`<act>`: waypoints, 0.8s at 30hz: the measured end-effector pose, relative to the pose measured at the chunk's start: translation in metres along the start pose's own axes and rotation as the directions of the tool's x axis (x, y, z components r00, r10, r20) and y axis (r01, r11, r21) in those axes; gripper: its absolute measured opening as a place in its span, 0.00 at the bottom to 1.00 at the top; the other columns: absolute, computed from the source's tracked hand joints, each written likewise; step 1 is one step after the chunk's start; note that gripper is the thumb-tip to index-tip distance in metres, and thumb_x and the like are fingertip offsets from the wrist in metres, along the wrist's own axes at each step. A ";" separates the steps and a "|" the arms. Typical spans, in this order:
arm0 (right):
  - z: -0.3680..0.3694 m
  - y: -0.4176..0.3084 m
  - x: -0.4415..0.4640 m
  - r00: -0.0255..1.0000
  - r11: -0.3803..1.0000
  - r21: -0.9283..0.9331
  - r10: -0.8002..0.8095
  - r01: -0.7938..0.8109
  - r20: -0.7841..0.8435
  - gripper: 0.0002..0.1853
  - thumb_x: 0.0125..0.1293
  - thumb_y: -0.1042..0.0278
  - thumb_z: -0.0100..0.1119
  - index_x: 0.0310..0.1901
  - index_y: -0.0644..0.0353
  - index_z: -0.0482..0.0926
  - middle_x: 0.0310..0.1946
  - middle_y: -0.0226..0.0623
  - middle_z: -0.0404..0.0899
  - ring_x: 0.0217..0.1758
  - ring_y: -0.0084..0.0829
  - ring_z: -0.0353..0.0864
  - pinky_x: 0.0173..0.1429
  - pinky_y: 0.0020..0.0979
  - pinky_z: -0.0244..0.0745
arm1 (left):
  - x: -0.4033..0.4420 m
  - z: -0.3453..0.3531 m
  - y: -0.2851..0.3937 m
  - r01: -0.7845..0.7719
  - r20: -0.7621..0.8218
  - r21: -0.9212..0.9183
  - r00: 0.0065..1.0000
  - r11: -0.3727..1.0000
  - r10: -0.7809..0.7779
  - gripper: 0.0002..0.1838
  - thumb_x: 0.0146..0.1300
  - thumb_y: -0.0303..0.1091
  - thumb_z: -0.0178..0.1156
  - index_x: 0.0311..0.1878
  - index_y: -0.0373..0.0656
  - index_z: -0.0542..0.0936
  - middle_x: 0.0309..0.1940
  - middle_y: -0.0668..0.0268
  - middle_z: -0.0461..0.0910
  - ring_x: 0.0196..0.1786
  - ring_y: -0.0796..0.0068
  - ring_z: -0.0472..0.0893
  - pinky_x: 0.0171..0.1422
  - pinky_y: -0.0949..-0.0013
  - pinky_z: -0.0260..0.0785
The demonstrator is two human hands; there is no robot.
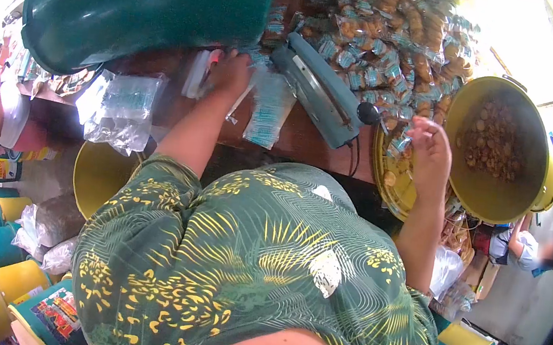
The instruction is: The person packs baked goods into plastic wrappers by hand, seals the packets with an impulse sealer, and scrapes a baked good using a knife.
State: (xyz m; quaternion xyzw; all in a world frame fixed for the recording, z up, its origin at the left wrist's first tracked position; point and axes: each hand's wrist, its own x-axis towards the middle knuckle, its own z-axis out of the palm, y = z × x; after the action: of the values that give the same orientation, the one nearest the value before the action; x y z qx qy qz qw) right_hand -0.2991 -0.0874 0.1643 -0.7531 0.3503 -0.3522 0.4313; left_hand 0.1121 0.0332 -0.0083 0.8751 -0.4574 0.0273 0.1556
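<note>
My left hand (231, 74) reaches over the brown table beside clear plastic bags (197, 73) and printed labels (270, 110). Its fingers are bent together at the tips, and what they grip is too small to make out. My right hand (428, 147) is raised above a yellow lid (388, 177), its fingers loosely curled, slightly blurred and apparently holding nothing. Just left of its fingertips is a small packet (399, 145) with a blue-and-white label. Between my hands lies a blue-grey heat sealer (321, 91) with a black knob (368, 113).
Many filled packets (384, 43) are heaped behind the sealer. A yellow bucket (458, 175) with brown round pieces inside tilts at right. A large green tub (151, 9) covers the back left. Plastic bags (129, 97) hang over the table edge. Other people are at both sides.
</note>
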 end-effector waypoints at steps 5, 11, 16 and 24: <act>-0.027 0.040 -0.031 0.985 0.988 -0.005 0.156 -0.156 0.073 0.12 0.68 0.71 0.63 0.52 0.59 0.79 0.45 0.28 0.81 0.43 0.19 0.78 0.50 0.23 0.74 | -0.014 -0.021 0.025 -0.275 -0.309 -0.442 0.940 0.854 0.144 0.16 0.55 0.25 0.67 0.47 0.47 0.79 0.48 0.58 0.76 0.57 0.51 0.74 0.62 0.56 0.67; -0.017 0.021 -0.036 0.931 0.936 0.253 0.154 -0.245 0.332 0.16 0.68 0.66 0.64 0.54 0.61 0.79 0.47 0.31 0.80 0.47 0.21 0.78 0.51 0.24 0.75 | -0.071 -0.121 0.154 -0.581 -0.372 -0.600 0.811 0.550 0.452 0.33 0.56 0.28 0.68 0.65 0.45 0.68 0.60 0.51 0.67 0.63 0.49 0.70 0.67 0.54 0.65; -0.018 0.016 -0.026 0.893 0.800 0.487 0.128 -0.350 0.431 0.12 0.66 0.67 0.66 0.48 0.63 0.81 0.41 0.31 0.82 0.42 0.19 0.78 0.48 0.25 0.75 | -0.097 -0.149 0.236 -0.664 -0.139 -0.639 0.595 0.388 0.791 0.41 0.57 0.27 0.67 0.73 0.42 0.58 0.65 0.50 0.61 0.67 0.47 0.66 0.69 0.56 0.65; -0.059 0.039 -0.026 0.994 0.911 0.411 -0.027 -0.021 0.110 0.04 0.65 0.75 0.64 0.37 0.65 0.79 0.31 0.27 0.78 0.35 0.17 0.76 0.41 0.24 0.74 | -0.111 -0.104 0.313 -0.071 0.033 -0.981 0.860 0.183 0.510 0.37 0.59 0.33 0.71 0.69 0.41 0.65 0.57 0.60 0.74 0.46 0.79 0.76 0.50 0.71 0.73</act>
State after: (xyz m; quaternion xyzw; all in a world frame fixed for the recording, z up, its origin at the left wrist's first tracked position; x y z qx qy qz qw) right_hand -0.3705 -0.1044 0.1463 -0.6646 0.2421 -0.3757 0.5988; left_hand -0.1959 -0.0151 0.1466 0.4756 -0.5566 -0.3856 0.5615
